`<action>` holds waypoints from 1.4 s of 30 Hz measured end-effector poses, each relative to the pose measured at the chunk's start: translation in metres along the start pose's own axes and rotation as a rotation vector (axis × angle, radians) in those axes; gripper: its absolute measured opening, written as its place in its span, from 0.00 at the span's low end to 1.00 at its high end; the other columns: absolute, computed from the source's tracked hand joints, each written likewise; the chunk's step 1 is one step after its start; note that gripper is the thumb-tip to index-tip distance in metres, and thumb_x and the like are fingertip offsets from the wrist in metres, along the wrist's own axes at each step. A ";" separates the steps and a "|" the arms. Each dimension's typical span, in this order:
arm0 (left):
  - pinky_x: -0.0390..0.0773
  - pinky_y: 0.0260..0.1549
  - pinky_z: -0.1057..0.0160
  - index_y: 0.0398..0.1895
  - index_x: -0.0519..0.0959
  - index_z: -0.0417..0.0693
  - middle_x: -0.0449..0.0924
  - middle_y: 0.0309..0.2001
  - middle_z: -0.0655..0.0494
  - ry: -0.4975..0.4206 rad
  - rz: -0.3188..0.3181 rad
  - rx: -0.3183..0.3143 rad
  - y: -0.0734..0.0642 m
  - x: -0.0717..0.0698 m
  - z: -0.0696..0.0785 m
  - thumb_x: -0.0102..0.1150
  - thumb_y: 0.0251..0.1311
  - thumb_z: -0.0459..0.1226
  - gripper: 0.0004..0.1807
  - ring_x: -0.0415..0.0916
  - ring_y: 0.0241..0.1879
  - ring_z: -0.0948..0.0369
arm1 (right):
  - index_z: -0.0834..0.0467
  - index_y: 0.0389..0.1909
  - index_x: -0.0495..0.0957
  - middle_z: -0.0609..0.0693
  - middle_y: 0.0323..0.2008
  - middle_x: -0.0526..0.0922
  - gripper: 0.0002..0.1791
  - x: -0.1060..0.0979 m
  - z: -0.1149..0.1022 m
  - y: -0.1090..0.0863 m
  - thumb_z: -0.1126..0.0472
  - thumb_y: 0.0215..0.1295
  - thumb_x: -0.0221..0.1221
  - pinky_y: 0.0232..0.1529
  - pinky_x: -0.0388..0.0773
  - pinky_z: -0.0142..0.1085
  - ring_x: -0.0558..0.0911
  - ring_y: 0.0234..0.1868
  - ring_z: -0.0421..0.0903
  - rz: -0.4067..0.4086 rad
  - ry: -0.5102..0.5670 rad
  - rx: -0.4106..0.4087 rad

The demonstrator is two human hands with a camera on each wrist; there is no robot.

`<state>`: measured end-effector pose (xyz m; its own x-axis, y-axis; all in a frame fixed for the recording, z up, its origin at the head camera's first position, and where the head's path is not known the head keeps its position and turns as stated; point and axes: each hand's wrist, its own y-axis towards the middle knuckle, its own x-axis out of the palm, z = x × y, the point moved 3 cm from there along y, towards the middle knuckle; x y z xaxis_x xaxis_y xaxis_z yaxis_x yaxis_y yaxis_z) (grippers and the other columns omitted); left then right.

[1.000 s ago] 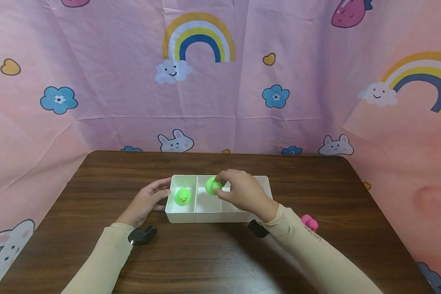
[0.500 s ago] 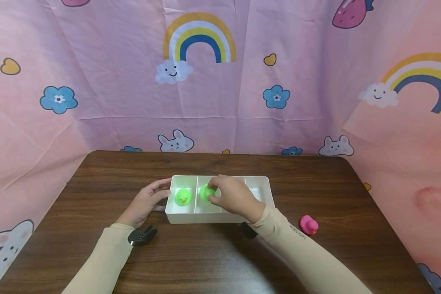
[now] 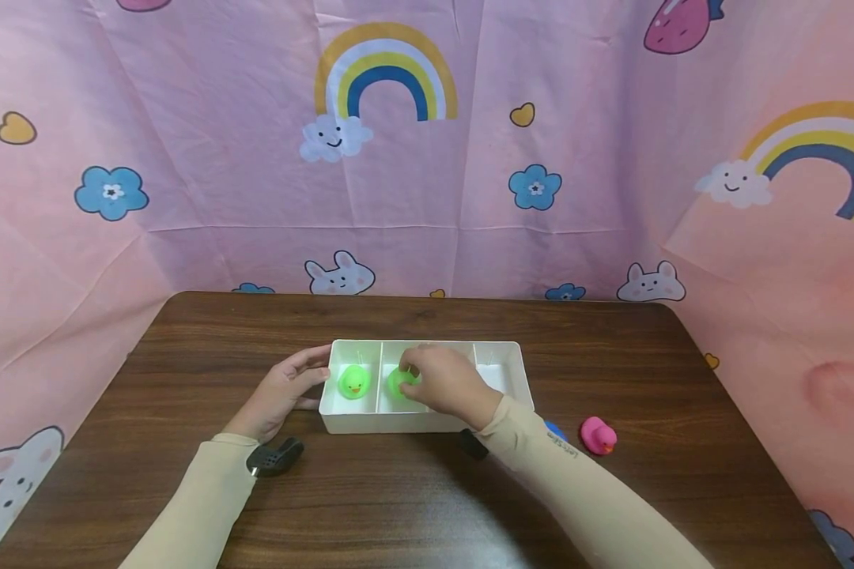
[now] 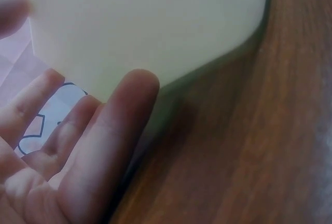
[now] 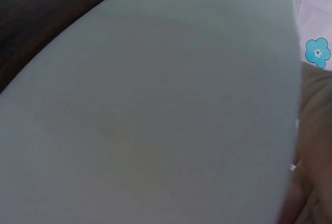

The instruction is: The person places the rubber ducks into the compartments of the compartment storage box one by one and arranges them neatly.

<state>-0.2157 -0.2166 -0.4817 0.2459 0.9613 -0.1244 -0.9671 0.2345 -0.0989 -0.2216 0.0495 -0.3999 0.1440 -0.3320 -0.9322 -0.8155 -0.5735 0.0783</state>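
Observation:
A long white divided tray (image 3: 359, 423) stands on the table. In its leftmost compartment sits a green rubber duck (image 3: 356, 382) with its orange bill toward me. My right hand (image 3: 451, 385) reaches down into the tray and pinches a second green rubber duck (image 3: 398, 385) between thumb and fingers, low in the compartment beside the first. That duck is partly covered by the fingers. My left hand (image 3: 285, 389) lies against the tray's left end; in the left wrist view its spread, fairly straight fingers (image 4: 137, 86) touch the end wall. The right wrist view is mostly filled by the tray wall (image 5: 155, 99).
A pink rubber duck (image 3: 598, 435) sits on the brown wooden table (image 3: 370, 506), right of the tray. Part of a blue object (image 3: 555, 430) peeks out past my right sleeve. A pink patterned cloth (image 3: 228, 142) hangs behind and at both sides.
My right hand has moved left and down with the green duck, deeper into the tray. Its sleeve now uncovers the pink duck and a bit of blue. The left hand stays put.

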 end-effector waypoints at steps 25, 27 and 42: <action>0.86 0.48 0.51 0.77 0.66 0.47 0.67 0.73 0.39 0.016 0.018 -0.019 0.002 0.001 -0.004 0.58 0.75 0.48 0.32 0.79 0.59 0.52 | 0.54 0.44 0.85 0.48 0.39 0.87 0.12 0.014 -0.003 0.003 0.55 0.63 0.70 0.32 0.81 0.39 0.83 0.33 0.44 0.015 -0.138 0.017; 0.86 0.48 0.52 0.77 0.66 0.48 0.67 0.72 0.39 0.017 0.020 -0.017 0.002 0.001 -0.004 0.59 0.74 0.48 0.32 0.79 0.59 0.53 | 0.54 0.44 0.85 0.48 0.39 0.88 0.12 0.014 -0.003 0.003 0.55 0.62 0.70 0.34 0.81 0.39 0.84 0.35 0.45 0.020 -0.140 0.017; 0.86 0.49 0.51 0.78 0.64 0.47 0.65 0.74 0.39 0.037 0.011 -0.026 0.002 -0.001 -0.003 0.58 0.75 0.48 0.33 0.77 0.61 0.52 | 0.55 0.57 0.82 0.49 0.46 0.87 0.22 -0.020 0.005 -0.012 0.52 0.65 0.69 0.42 0.83 0.42 0.86 0.45 0.45 -0.029 -0.101 -0.020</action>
<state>-0.2175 -0.2170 -0.4844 0.2382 0.9576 -0.1620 -0.9678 0.2200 -0.1227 -0.2176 0.0666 -0.3834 0.1093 -0.2379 -0.9651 -0.8004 -0.5968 0.0564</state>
